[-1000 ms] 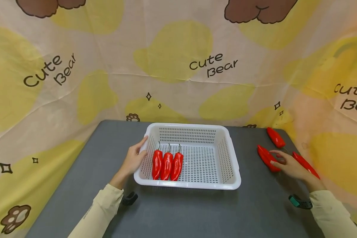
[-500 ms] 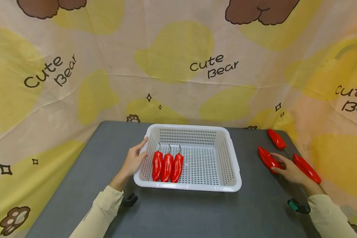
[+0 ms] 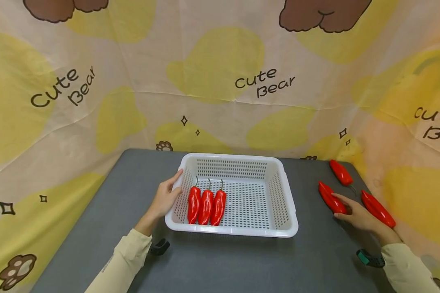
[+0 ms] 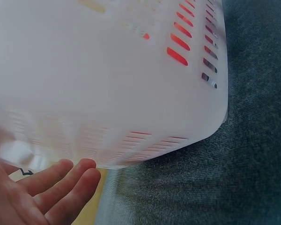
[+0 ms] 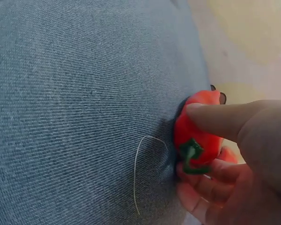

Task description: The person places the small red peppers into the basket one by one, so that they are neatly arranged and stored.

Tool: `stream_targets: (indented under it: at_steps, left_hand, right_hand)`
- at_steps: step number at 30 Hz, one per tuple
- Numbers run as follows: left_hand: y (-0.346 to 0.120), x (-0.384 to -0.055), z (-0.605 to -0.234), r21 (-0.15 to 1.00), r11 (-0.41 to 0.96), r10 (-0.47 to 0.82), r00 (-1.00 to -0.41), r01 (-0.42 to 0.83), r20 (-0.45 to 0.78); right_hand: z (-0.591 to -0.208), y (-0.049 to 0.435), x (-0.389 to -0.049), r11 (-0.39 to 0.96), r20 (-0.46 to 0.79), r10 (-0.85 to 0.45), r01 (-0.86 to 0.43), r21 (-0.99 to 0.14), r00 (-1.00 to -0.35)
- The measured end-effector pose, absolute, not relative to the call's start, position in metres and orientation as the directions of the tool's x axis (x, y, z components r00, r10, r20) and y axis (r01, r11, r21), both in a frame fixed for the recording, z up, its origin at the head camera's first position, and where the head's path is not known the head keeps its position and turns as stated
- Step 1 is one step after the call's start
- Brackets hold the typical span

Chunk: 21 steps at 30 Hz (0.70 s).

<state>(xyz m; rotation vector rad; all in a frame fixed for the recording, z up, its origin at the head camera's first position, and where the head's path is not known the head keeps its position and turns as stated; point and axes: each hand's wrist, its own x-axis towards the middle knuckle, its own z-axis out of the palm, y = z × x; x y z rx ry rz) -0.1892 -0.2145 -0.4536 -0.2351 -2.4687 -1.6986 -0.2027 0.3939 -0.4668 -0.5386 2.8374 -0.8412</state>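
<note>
At the right of the worktop, a red pepper is grasped by the right hand: the thumb is laid over the body and the fingers are curled beneath, close to the green stem, presumably so that the glossy, rounded shape cannot roll. At the centre, the white basket is touched at its left rim by the left hand, probably to steady it; whether the rim is pinched or merely pressed cannot be told. Inside, three peppers are lined up along the left, stems pointed far, seemingly for neatness. Beside the right hand, a far pepper and an outer pepper are laid ungrasped, within easy reach.
</note>
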Motion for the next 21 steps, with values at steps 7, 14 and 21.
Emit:
stream_targets:
  at_steps: [7, 14, 21]
  left_hand:
    - [-0.215, -0.190, -0.454, 0.912, 0.357, 0.055, -0.979, 0.201, 0.195]
    - [-0.215, -0.190, -0.452, 0.912, 0.358, 0.052, -0.979, 0.202, 0.197]
    - [-0.215, -0.190, -0.452, 0.915, 0.357, 0.052, -0.982, 0.190, 0.184]
  right_hand:
    - [-0.467, 0.396, -0.202, 0.775, 0.080, -0.352, -0.339, -0.533, -0.932]
    - [-0.452, 0.391, -0.202, 0.745, 0.079, -0.312, -0.295, -0.598, -0.947]
    - [-0.439, 0.388, -0.207, 0.688, 0.160, -0.310, -0.337, -0.642, -0.937]
